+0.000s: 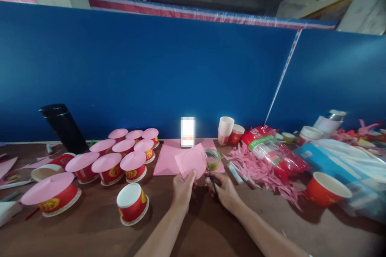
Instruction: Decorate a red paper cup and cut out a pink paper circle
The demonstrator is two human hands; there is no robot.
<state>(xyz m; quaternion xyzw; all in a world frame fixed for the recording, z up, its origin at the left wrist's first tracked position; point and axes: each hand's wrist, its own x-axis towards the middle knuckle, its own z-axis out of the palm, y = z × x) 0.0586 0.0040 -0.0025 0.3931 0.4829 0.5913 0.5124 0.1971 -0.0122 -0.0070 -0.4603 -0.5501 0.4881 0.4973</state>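
My left hand (183,190) pinches a piece of pink paper (193,160) by its lower edge, and a circle outline shows on the sheet. In my right hand (224,192) is a pair of dark scissors (211,178), its blades pointing up beside the paper's right edge. Whether the blades touch the paper I cannot tell. Behind the scissors lies a roll of green tape (212,159). Under and behind the held piece is a larger pink sheet (165,158) on the brown table.
Left stand several red cups topped with pink paper discs (107,162) and an uncovered upturned cup (132,204). A black flask (63,128) is behind them. To the right are pink scraps (268,176), a glue stick (235,172), a red plastic bag (274,150) and an orange cup (327,190).
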